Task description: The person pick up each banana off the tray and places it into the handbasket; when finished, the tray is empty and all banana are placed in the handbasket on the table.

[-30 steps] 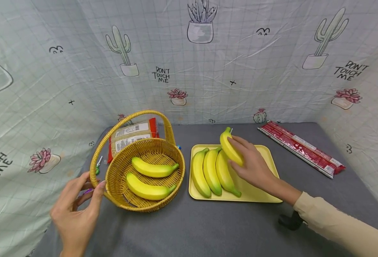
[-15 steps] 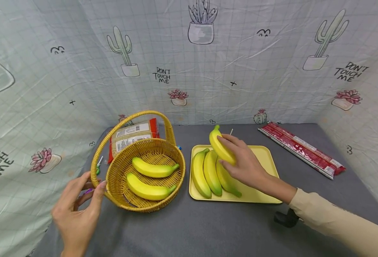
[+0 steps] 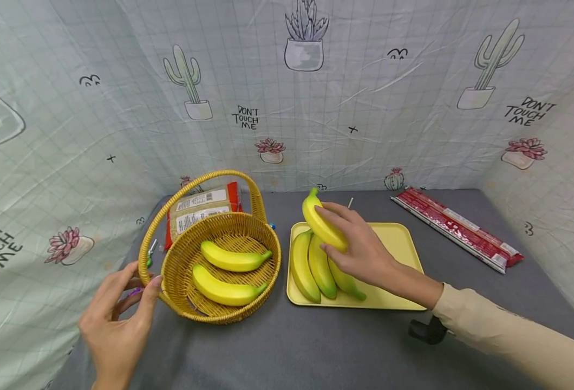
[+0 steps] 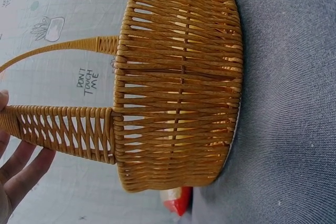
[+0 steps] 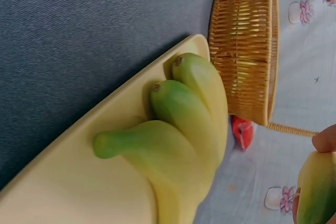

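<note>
My right hand grips a yellow banana and holds it in the air over the left end of the yellow tray. The same banana shows at the edge of the right wrist view. Three green-tipped bananas lie side by side on the tray. To the left stands a wicker basket with two bananas inside. My left hand holds the base of the basket's handle between thumb and fingers.
Two brown packets with red edges lie behind the basket. A long red packet lies at the back right. A printed curtain walls in the grey table on three sides. A small green item sits left of the basket.
My right hand has carried the banana leftward and slightly up, from over the middle of the tray toward the basket. The left hand and basket have stayed in place.
</note>
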{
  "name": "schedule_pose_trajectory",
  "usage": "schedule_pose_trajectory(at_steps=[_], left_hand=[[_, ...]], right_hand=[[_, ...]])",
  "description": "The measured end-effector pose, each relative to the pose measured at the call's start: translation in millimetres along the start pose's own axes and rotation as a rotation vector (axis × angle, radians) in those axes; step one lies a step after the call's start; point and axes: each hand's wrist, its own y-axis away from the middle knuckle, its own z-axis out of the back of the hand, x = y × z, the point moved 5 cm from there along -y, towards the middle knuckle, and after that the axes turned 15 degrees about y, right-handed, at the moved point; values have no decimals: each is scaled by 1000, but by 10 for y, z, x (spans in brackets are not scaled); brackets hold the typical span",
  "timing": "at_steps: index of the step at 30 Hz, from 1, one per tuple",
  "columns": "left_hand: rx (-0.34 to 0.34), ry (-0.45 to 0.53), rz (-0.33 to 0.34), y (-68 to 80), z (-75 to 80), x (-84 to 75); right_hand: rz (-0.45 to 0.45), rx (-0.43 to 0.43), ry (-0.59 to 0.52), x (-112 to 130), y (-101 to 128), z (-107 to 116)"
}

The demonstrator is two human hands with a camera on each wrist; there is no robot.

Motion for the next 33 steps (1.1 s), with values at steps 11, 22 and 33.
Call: schedule_pose_trajectory(at_steps=[11, 22, 33], left_hand=[[2, -10, 5, 20, -9, -18], [2, 18, -21, -1, -3, 36], [1, 2, -6, 7, 34, 45]], right_hand=[[103, -1, 1, 298, -86, -22], [190, 66, 1, 564, -171, -126], [318, 131, 20, 870, -405, -289]])
